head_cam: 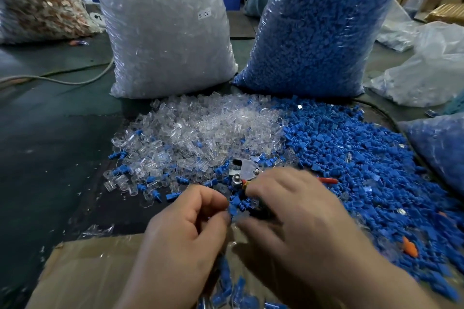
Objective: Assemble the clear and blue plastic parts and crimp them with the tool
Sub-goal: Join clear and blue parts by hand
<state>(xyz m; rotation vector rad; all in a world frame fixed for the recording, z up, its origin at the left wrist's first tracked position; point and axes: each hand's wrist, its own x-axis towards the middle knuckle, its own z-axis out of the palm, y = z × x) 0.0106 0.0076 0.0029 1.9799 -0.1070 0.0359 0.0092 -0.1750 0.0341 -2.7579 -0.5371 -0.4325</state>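
A heap of clear plastic parts (200, 130) lies on the dark mat, with a heap of blue plastic parts (351, 158) to its right. My left hand (185, 228) pinches a blue part (234, 204) between thumb and fingers. My right hand (296, 213) is blurred; its fingers curl around the crimping tool (244, 173), whose metal head and red handle (326, 180) stick out beyond the hand. The two hands meet at the blue part, low in the middle of the view.
A tall bag of clear parts (165, 27) and a bag of blue parts (321, 35) stand behind the heaps. A cardboard box (88, 271) with blue pieces inside sits under my hands. More bags lie at right (431, 65) and far left (37, 0). A cable (62, 78) crosses the floor.
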